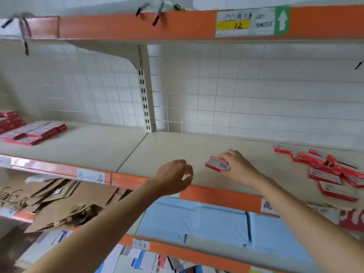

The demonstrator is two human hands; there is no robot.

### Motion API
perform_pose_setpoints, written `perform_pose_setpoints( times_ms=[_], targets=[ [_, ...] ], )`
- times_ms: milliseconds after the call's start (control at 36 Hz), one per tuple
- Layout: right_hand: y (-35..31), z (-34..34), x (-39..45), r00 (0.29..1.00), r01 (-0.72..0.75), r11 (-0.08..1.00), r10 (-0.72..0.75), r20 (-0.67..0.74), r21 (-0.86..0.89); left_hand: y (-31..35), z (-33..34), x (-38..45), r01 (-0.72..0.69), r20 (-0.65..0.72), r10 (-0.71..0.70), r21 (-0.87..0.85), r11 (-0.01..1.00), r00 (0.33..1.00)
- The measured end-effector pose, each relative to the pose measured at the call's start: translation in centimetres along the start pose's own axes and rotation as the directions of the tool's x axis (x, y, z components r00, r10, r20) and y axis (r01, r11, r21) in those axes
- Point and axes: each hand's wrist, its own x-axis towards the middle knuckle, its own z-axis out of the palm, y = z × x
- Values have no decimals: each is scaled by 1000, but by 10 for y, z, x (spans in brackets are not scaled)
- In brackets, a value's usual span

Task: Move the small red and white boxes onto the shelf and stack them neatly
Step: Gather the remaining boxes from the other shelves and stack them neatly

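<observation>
I have my right hand (237, 167) low on the shelf (169, 148), just right of frame centre, its fingers (226, 157) grasping one small red and white box (217, 164) that sits on or just above the surface; I cannot tell which. My left hand (174, 177) hovers just beside it at centre, fingers loosely curled and holding nothing. The loose boxes (327, 174) lie scattered at the right edge of the frame, and a tidy stack (33, 132) sits far off at the left edge. The risk I see is placement: setting this box down mid-shelf, well apart from both groups, would start a stray pile. My right forearm also passes near the scattered boxes and the shelf lip, so a careless sweep could knock some off. The view is blurred, so alignment is hard to judge.
</observation>
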Motion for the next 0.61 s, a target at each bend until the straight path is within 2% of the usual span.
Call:
perform_pose_setpoints(
  times_ms=[333, 611],
  targets=[
    [-231, 91, 83, 956, 291, 952, -294, 10, 95, -200, -80, -141, 220, -101, -217, 25, 975, 971],
    [-359, 166, 123, 896, 434, 887, -443, 29, 160, -298, -110, -219, 314, -176, -310, -5, 949, 934]
  ],
)
